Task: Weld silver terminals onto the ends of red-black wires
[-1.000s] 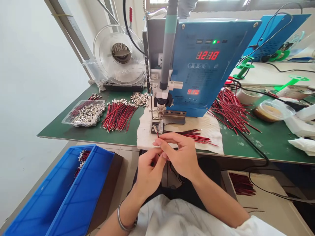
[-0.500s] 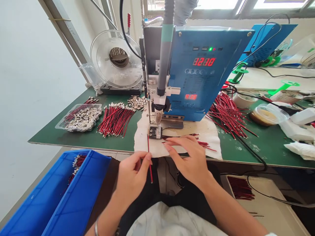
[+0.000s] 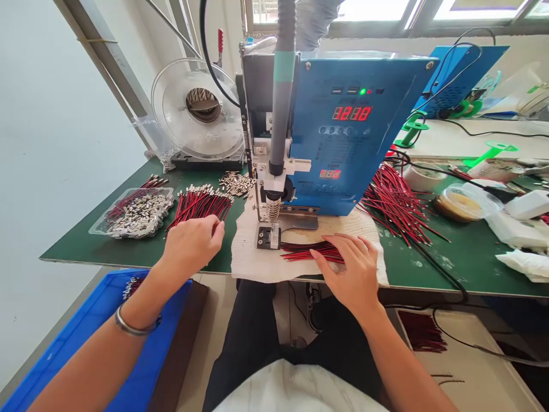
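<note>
My left hand (image 3: 191,243) is curled, palm down, at the near edge of a pile of red-and-black wires (image 3: 201,200) with metal ends. Its thumb lies against the curled fingers, and whatever they hold is hidden below. My right hand (image 3: 349,272) rests with fingers apart over a small bundle of red-and-black wires (image 3: 300,252) on the white cloth (image 3: 257,269). Just left of that bundle is the small black fixture (image 3: 266,237), under the spring-loaded tip of the blue machine (image 3: 364,137).
A clear plastic tray of metal connectors (image 3: 137,214) and loose connectors (image 3: 237,183) lie at left. Behind them stands a round clear feeder bowl (image 3: 171,114). Below is a blue bin (image 3: 107,280). More wires (image 3: 394,200) and a tub of brown paste (image 3: 458,205) sit at right.
My left hand has moved left from before the fixture to the wire pile; the wire it held no longer shows. My right hand has shifted right and settled over the bundle on the cloth.
</note>
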`<state>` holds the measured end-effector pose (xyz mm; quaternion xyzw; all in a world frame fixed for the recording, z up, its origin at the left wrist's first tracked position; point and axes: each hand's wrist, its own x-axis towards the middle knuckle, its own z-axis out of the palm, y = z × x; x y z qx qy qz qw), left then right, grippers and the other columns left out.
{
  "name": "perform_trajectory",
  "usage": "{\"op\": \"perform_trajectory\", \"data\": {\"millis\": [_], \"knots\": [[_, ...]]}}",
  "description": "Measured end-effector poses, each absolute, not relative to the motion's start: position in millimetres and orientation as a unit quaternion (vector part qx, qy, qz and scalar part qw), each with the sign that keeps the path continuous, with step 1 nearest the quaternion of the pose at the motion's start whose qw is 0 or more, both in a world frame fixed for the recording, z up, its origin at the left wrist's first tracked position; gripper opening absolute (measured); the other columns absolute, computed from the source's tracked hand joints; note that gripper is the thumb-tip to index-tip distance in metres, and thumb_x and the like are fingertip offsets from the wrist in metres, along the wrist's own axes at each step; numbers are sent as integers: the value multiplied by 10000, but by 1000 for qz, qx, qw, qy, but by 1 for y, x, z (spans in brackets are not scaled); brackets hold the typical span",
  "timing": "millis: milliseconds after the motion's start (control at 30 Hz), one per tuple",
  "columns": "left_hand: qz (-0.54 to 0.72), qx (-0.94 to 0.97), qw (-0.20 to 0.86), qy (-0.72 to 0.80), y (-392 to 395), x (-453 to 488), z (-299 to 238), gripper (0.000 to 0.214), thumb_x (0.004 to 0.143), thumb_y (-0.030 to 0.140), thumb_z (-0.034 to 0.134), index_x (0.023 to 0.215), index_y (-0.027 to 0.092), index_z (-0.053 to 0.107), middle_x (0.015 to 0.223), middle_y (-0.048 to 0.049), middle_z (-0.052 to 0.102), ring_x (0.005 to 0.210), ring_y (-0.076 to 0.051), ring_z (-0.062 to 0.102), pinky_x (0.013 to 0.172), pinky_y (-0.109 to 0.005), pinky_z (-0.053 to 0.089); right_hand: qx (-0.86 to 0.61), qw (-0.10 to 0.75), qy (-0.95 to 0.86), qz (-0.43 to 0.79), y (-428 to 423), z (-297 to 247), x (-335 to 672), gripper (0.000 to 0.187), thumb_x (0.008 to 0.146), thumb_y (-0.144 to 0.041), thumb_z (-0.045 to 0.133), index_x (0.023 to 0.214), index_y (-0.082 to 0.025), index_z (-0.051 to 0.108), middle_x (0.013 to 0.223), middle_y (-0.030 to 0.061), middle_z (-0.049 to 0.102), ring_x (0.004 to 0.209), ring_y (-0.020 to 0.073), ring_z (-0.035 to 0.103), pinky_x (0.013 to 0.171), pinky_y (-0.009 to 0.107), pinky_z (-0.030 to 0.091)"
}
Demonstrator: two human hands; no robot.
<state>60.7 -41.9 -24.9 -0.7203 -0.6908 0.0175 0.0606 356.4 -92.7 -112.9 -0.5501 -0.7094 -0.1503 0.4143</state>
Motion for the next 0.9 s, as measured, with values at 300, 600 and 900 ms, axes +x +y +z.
{"op": "perform_trajectory", "data": {"millis": [300,600,900], "knots": [[76,-748,64,-656,-5,62,-32,464,997,334,281,1029,156,708,1079,-203,787,986,-386,749,751,-403,496,-558,411,-708,-136,-92,-113,358,266,964,-441,647,1056,-194,683,1003,102,788,969,298,719,1004,482,423],[109,-757,79,-639,1,64,-32,473,987,290,285,1036,125,725,1062,-233,780,1007,-398,748,766,-413,509,-564,398,-709,-146,-91,-113,357,305,964,-455,642,1066,-174,703,1008,111,790,971,305,694,978,470,430],[107,-737,76,-663,-7,59,-22,495,998,400,300,1046,140,719,1062,-214,779,1035,-417,732,812,-462,524,-564,392,-706,-170,-90,-116,358,308,981,-482,617,1041,-192,700,975,75,795,958,270,697,966,422,431]]}}
